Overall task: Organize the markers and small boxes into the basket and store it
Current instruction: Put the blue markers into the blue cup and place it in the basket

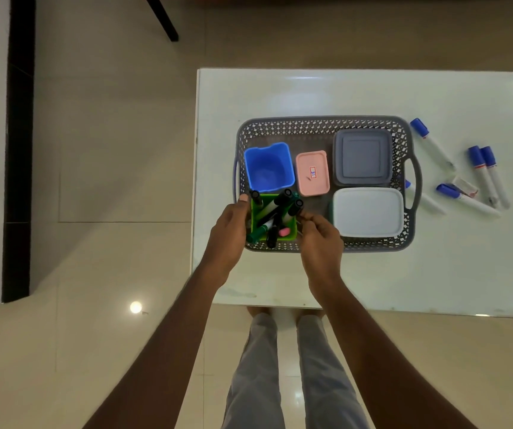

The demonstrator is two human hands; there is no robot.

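White table (280,97) on a tiled floor (109,150); person stands at its near edge, both bare arms reaching in. Grey lattice basket (317,122) with side handles sits on the table's left part.

Inside the basket, right half: grey lidded box (362,157) at the far side, white lidded box (368,212) at the near side, the two just beside each other. Middle: small pink lidded box (312,172) with a small sticker on the lid, print too small to read. Left far: open blue cup (269,167). Left near: green cup (289,233) crammed with dark-capped markers (269,212) leaning at angles, one with a green cap, plus something small and pink.

Left hand (229,230) is clasped around the green cup's left wall, thumb tip by the rim. Right hand (320,239) is at the cup's right side, fingertips pinched near a marker cap; cannot tell whether it grips the marker or the cup.

On the table right of the basket: five blue-capped white markers (484,174) lying loose, one partly hidden by the basket handle, two side by side and touching. A small wrapper-like scrap (467,187) lies among them; printing unreadable.
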